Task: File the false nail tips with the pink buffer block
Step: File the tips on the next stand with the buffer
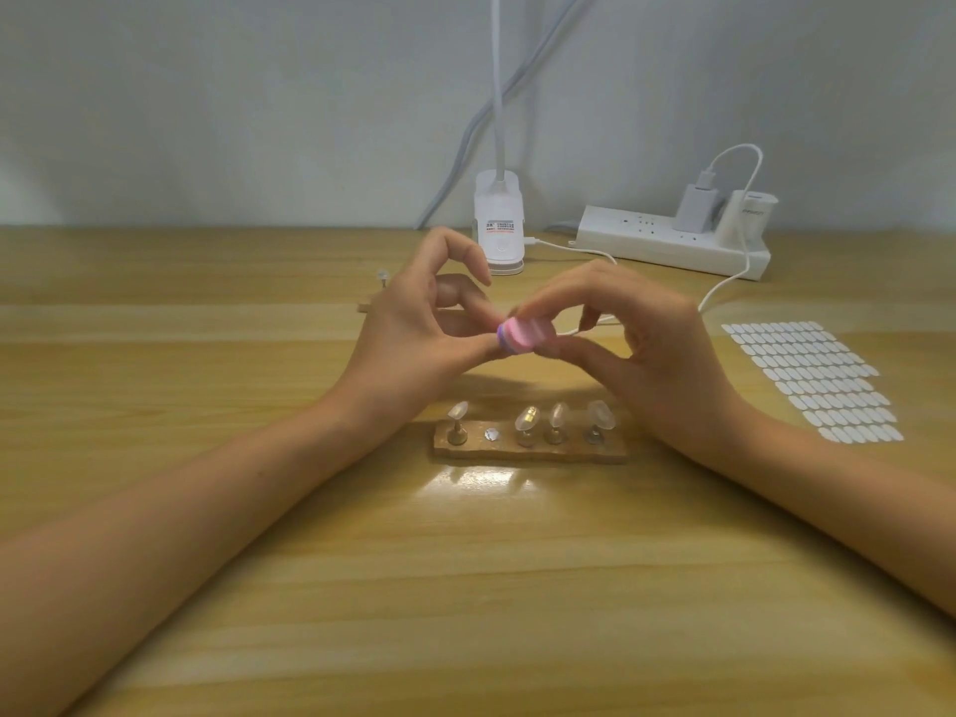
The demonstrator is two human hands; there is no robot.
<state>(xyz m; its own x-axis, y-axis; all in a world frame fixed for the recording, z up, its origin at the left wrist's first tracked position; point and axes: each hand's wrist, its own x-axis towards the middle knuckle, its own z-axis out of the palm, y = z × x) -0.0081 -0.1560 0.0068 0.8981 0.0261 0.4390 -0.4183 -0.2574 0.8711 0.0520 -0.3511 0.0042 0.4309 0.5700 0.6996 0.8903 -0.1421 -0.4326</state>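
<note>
My right hand (636, 344) pinches the pink buffer block (525, 336) between thumb and fingers, above the table's middle. My left hand (419, 328) meets the block's left end with thumb and fingertips pinched together; whatever it pinches is hidden. Below both hands a wooden holder (527, 450) carries several clear false nail tips (600, 414) on small metal stands. One position on the holder shows only a bare metal disc (491, 434).
A sheet of white oval stickers (812, 380) lies at the right. A clip lamp base (497, 225) and a white power strip (672, 245) with plugged chargers stand at the back. A white cable (724, 287) trails across the table. Behind my left hand sits another wooden holder (370, 305).
</note>
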